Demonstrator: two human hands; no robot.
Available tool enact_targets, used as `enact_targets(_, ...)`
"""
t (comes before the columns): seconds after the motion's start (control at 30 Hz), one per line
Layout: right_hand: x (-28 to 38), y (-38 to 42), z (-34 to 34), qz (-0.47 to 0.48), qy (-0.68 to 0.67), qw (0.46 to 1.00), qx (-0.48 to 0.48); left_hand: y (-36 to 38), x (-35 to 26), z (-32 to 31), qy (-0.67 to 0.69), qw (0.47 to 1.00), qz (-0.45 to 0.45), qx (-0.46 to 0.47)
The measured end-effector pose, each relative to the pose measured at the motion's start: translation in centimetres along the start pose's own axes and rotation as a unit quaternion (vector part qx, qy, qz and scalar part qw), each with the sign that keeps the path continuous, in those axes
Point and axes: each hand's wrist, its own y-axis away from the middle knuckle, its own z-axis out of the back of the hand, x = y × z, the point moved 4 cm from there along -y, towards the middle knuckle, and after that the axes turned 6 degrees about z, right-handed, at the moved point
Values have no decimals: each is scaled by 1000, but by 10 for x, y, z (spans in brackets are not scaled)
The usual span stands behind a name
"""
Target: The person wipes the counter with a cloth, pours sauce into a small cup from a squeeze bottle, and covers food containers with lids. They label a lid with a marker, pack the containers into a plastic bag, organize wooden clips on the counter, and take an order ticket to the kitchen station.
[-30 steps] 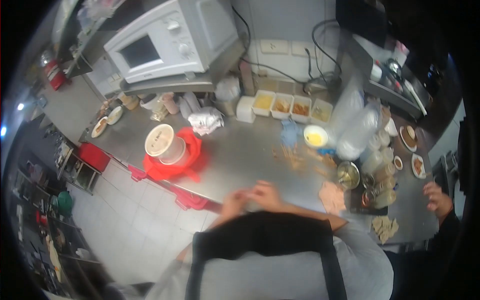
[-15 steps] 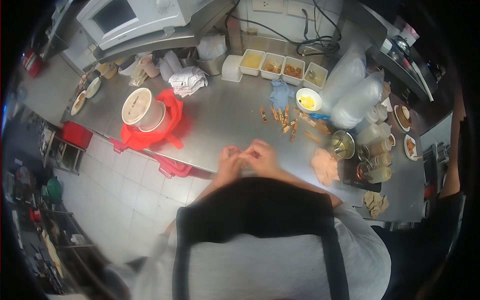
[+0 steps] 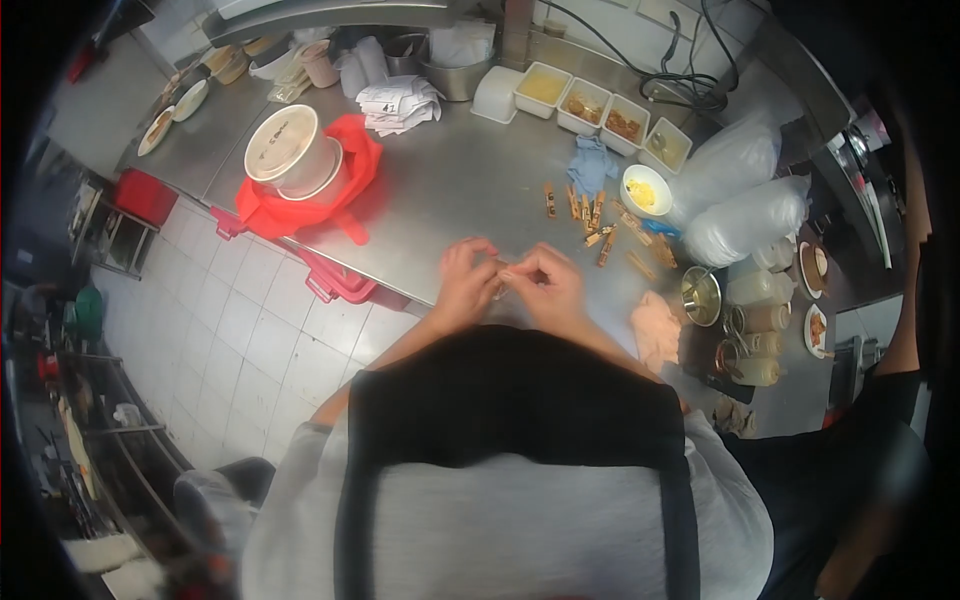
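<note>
My left hand [image 3: 467,283] and my right hand [image 3: 552,287] meet above the near edge of the steel counter [image 3: 440,190], in front of the black apron. Fingertips on both sides are pinched together around something small, perhaps clear, which is too blurred to name. Past my right hand lie several wooden clothespins [image 3: 598,213], loose on the metal. A crumpled peach cloth [image 3: 655,330] is to the right of that hand. Off to the left, round lidded tubs [image 3: 284,146] stand stacked in an opened red plastic bag [image 3: 357,178].
White trays of food [image 3: 583,103] line the back, beside a blue cloth [image 3: 592,165] and a white bowl [image 3: 645,190]. Bagged plastic goods [image 3: 742,215], a metal pot [image 3: 701,297] and sauce bottles [image 3: 760,317] crowd the right. Another person's arm [image 3: 903,325] is at far right.
The view has shifted, so the counter items appear farther up or to the right. My hands stay together with fingers still pinched, the right one now slightly farther right.
</note>
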Motion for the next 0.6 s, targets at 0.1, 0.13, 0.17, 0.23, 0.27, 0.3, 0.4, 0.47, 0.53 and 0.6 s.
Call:
enact_targets(0.1,2,-5,9,26,66,997,15,-9,-7,6,-12,1000,14,19)
enact_targets(0.13,1,-8,12,14,99,994,40,-11,-11,6,-46,998,5,34)
enact_targets(0.17,1,-10,10,34,171,983,52,-13,-14,7,-79,996,-5,49)
enact_targets(0.23,6,-7,3,78,333,929,140,-13,-16,4,-129,988,-32,73)
enact_targets(0.27,2,-1,-3,71,383,902,185,-13,-16,2,-145,985,-48,80)
enact_targets(0.3,-16,8,-6,55,404,883,233,-14,-17,1,-161,981,-65,86)
enact_targets(0.4,-32,12,-5,10,362,896,257,-7,-14,0,-205,969,-113,81)
enact_targets(0.47,-32,15,-6,-96,192,935,283,0,-9,-3,-193,970,-129,70)
enact_targets(0.53,-24,18,-8,-157,68,937,303,4,-4,-5,-160,976,-139,53)
enact_targets(0.6,-11,21,-14,-181,-4,931,318,9,1,-7,-99,984,-145,36)
